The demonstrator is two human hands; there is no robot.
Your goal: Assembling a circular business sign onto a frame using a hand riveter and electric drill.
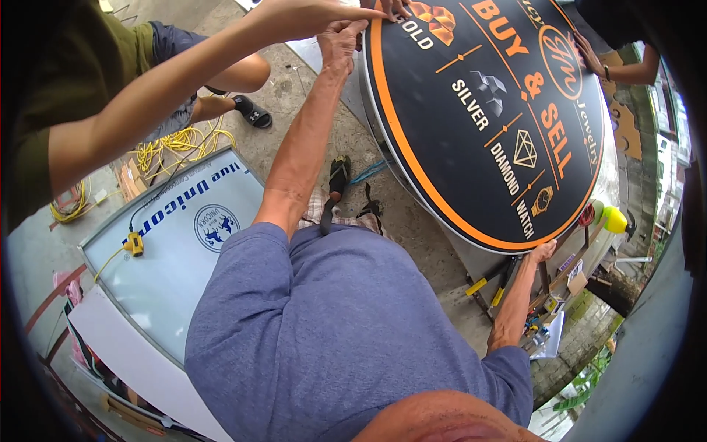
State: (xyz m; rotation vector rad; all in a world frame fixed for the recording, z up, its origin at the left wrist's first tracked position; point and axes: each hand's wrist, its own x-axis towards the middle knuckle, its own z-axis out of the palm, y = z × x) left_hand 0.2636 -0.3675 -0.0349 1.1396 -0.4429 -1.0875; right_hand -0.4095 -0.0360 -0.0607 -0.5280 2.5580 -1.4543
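Observation:
A large round sign [442, 140], black with an orange ring near its rim and gold, white and orange lettering and pictures, lies tilted across the upper right. My left hand [340, 46] is closed at the sign's upper left edge, its fingers curled against the rim. At the near right edge my right hand [543, 251] grips the rim, with some fingers hidden under it. Another person's hand [361, 12] reaches across to the rim beside my left hand, and more fingers [395, 7] rest on the sign there. On the far right, a co-worker's hand [587, 54] lies on its face.
Left of me lies a pale framed panel [173, 258] with blue lettering, a yellow cord connector [134, 244] on it. Coiled yellow cord [177, 144] lies behind. Yellow-handled tools [476, 286] and small boxes [577, 282] sit below the sign, near a yellow-green object [614, 219].

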